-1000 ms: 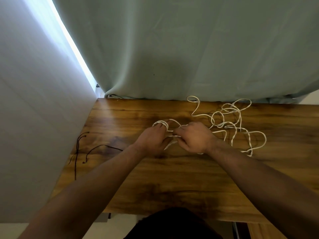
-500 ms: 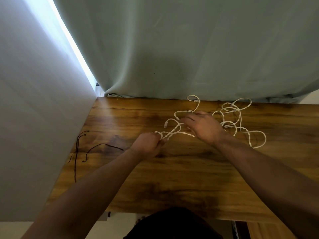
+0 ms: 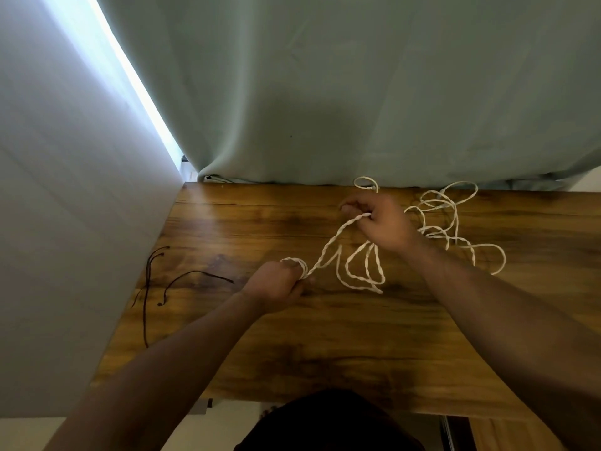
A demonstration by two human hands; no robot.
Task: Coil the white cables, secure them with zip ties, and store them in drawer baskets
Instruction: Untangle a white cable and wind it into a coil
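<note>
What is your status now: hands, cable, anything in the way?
Left hand grips a few loops of white cable. Right hand holds it farther along; rest lies tangled. Dark cords at left, apart.

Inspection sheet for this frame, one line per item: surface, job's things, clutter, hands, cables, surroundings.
Surface: wooden table, glossy, dark-grained.
Job's things: white cable, only partly wound; no zip ties or drawer baskets identifiable.
Clutter: dark thin cords near the table's left edge; what they are is unclear.
Grippers: left hand grips a small coil of the cable; right hand pinches it farther back.
Cables: a twisted stretch runs between the hands; the rest lies in loose loops to the right.
Surroundings: green curtain behind the table, wall at left.
</note>
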